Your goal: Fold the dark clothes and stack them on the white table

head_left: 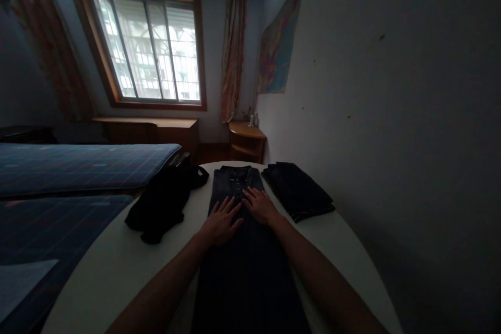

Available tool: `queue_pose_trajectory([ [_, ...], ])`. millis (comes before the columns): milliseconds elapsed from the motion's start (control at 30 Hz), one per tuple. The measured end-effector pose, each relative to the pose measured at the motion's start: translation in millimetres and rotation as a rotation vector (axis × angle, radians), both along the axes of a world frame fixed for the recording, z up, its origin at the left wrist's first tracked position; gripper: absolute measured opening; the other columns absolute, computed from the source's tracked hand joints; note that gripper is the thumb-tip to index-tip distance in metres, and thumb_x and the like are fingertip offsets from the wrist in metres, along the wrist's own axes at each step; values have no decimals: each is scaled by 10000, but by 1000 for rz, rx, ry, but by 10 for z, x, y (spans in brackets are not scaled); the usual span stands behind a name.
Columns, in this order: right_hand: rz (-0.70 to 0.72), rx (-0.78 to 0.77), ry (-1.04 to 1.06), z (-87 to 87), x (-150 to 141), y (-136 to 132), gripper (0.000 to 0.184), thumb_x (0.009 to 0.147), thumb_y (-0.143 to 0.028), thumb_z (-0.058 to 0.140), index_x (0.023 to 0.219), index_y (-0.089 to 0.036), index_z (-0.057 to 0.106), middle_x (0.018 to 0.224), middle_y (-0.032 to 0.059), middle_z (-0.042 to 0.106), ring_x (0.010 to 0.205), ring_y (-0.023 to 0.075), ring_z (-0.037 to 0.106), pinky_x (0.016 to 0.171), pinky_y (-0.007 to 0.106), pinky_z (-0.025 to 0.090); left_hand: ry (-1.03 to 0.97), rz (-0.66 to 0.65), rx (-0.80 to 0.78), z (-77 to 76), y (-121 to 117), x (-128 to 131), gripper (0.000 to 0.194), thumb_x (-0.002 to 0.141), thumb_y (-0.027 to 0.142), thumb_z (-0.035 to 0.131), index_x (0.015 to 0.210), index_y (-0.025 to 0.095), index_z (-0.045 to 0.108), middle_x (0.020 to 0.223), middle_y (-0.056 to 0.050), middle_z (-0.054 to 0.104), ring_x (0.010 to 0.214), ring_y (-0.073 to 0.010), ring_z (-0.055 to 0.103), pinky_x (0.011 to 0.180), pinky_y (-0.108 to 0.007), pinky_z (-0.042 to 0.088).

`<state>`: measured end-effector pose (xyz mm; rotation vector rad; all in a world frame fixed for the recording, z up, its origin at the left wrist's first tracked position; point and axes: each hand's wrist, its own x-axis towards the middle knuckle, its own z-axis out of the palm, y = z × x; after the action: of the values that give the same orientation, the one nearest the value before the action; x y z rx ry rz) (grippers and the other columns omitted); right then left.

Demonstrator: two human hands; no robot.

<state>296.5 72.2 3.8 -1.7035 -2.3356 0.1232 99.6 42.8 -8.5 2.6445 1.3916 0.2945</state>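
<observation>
A pair of dark blue jeans (250, 271) lies lengthwise on the round white table (105, 271), its waist end with several buttons at the far side. My left hand (224, 222) rests flat on the left part of the jeans, fingers spread. Beside it, my right hand (259, 204) lies flat on the right part, just below the buttons, with its fingers stretched out. Neither hand grips the cloth. To the right sits a folded dark garment (299, 190), apart from the jeans. A crumpled black garment (164, 203) is on the left.
A bed with a blue plaid mattress (86, 167) stands left of the table. Close on the right is a bare wall (391, 141). Beyond the table are a wooden corner shelf (247, 130) and a desk (156, 122) under the window (151, 47).
</observation>
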Motion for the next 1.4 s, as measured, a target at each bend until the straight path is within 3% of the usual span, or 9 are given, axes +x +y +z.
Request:
queue_pose_trajectory([
  [167,110,-120,-14,-4,143,-697,633,1005,-588,213,1536,-253,294,1610,68,232,1490,262,162,1194,498,85,26,7,-24,28,-353,-84,640,1006,575,260,1541,224,268,1627,-115,146,1496,-292,96,1186,-523,156],
  [433,287,-226,28,139,189,-1986,665,970,-623,347,1541,-292,267,1620,61,174,1499,283,103,1202,539,64,30,-326,-93,133,-1499,-359,724,970,577,403,1561,329,68,1633,-64,50,1497,-298,53,1192,-561,134],
  [633,418,-304,88,284,184,-2626,738,940,-613,446,1557,-309,179,1620,60,147,1497,285,94,1206,552,123,20,-459,-209,371,-2134,-519,818,928,544,518,1556,340,36,1625,-50,50,1486,-327,52,1185,-592,146],
  [767,491,-315,95,376,271,-2882,815,868,-598,589,1546,-316,236,1607,89,180,1484,321,129,1191,576,176,24,-535,-234,484,-2321,-646,811,884,456,627,1542,388,158,1618,-22,131,1475,-334,141,1177,-593,198],
  [833,499,-281,75,352,316,-2970,750,863,-528,634,1517,-322,331,1589,91,255,1469,324,202,1176,560,250,22,-548,-215,483,-2364,-730,738,890,414,630,1520,414,244,1611,2,192,1465,-321,217,1169,-570,259],
  [967,464,-107,-3,101,363,-3069,483,900,-324,629,1376,-286,559,1459,92,499,1371,296,430,1107,462,424,15,-530,-112,414,-2417,-878,534,910,283,605,1415,387,468,1526,16,420,1389,-268,417,1105,-454,429],
  [1067,459,55,-78,-118,384,-3103,397,915,-207,584,1310,-236,614,1353,112,600,1286,293,533,1044,434,498,40,-518,-40,380,-2453,-928,388,916,159,561,1268,319,595,1413,9,565,1300,-232,531,1053,-395,490],
  [1200,510,164,-112,-212,432,-3138,366,927,-131,519,1271,-199,623,1289,123,643,1242,275,576,994,402,540,-26,-516,37,356,-2493,-960,274,939,140,512,1151,267,631,1316,-6,648,1213,-195,608,1005,-335,528],
  [1400,478,134,-36,-129,441,-3178,319,939,-162,510,1223,-227,639,1269,86,664,1240,232,580,1019,370,522,-69,-501,52,291,-2515,-1008,315,918,172,552,1203,294,604,1322,5,645,1193,-195,621,1002,-335,531],
])
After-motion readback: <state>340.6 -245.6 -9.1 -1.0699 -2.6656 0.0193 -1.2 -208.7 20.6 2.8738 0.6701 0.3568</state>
